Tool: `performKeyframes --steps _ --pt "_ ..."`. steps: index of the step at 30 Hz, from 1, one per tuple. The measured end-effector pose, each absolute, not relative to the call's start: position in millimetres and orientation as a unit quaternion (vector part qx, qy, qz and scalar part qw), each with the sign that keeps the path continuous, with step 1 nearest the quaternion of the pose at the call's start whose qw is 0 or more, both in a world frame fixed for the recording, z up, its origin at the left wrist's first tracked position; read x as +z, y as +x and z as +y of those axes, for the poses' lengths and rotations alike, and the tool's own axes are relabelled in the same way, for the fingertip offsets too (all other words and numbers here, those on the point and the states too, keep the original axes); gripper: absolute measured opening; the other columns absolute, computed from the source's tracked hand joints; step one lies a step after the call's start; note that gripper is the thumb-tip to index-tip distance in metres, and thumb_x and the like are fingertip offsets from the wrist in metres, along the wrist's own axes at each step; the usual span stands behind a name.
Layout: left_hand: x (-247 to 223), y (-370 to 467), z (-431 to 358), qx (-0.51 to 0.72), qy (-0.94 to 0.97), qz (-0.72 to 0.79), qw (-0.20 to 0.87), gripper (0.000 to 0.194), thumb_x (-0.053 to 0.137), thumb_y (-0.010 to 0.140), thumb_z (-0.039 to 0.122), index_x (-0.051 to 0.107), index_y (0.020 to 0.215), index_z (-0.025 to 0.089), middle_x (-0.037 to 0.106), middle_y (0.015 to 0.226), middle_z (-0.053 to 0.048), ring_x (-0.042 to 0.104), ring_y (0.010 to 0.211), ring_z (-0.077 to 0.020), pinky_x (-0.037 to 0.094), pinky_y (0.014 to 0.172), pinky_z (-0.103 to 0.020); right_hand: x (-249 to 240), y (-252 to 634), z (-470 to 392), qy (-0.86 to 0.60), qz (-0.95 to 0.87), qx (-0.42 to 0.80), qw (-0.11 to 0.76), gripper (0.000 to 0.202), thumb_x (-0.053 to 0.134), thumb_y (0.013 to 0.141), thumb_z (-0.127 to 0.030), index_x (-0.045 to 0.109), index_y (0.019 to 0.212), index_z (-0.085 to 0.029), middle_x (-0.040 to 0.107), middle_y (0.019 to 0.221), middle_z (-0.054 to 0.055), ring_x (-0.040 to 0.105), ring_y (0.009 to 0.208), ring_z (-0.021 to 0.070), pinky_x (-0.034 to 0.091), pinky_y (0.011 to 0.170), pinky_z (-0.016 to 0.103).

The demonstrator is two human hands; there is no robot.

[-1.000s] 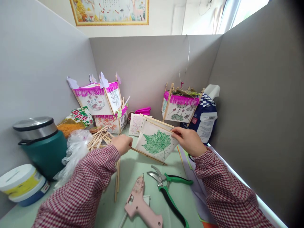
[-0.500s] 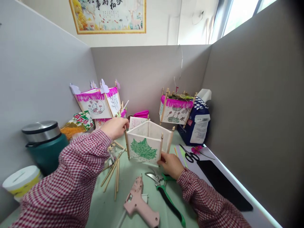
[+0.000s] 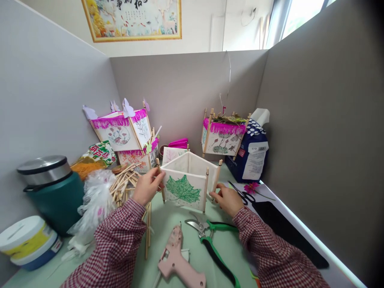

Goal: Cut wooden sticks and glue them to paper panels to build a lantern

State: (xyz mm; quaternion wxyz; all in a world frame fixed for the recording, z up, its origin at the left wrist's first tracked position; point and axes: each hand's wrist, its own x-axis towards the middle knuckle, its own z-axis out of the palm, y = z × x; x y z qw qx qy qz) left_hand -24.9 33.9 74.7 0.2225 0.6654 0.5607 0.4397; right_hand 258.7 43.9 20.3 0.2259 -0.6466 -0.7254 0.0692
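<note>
A four-sided paper lantern (image 3: 183,190), white panels between wooden corner sticks, stands upright on the green tabletop with its top uncovered. Its front panel carries a green leaf print. My left hand (image 3: 147,186) grips the lantern's left corner stick between thumb and fingers. At the right rear corner, the fingers of my right hand (image 3: 228,200) close on the lower part of the stick. Just in front lie green-handled pruning shears (image 3: 210,236), blades apart, and a pink glue gun (image 3: 180,260).
Loose wooden sticks (image 3: 127,180) and a plastic bag (image 3: 96,196) lie left, beside a teal thermos (image 3: 57,196) and a white-lidded tub (image 3: 27,240). Finished lanterns (image 3: 120,136) stand at back left; another lantern (image 3: 223,140) hangs right. Scissors (image 3: 244,196) and a black slab (image 3: 291,232) lie right.
My left hand has lowered along the left stick. My right hand has moved from the front right corner to the rear right stick. The view has shifted slightly.
</note>
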Motion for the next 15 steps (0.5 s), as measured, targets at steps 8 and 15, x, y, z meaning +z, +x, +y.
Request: performKeyframes --steps 8,15 --pt "59 -30 36 0.440 0.672 0.549 0.230 0.033 0.048 0.078 0.045 0.057 0.093 0.017 0.064 0.063 0.000 0.063 0.058 -0.0163 0.052 0.057 -0.027 15 252 76 -0.691 -0.688 0.011 0.222 0.029 0.043 0.087 -0.029 0.058 0.107 -0.015 0.069 0.084 0.010 0.064 0.079 0.0204 0.041 0.065 0.027" --pt "53 -30 37 0.459 0.663 0.543 0.236 0.034 0.048 0.078 0.045 0.058 0.093 0.017 0.065 0.065 -0.002 0.064 0.061 -0.0175 0.053 0.061 -0.028 13 240 55 -0.584 -0.793 0.016 0.172 0.018 0.053 0.081 -0.030 0.065 0.093 -0.026 0.066 0.098 0.001 0.060 0.087 0.0161 0.041 0.071 0.023"
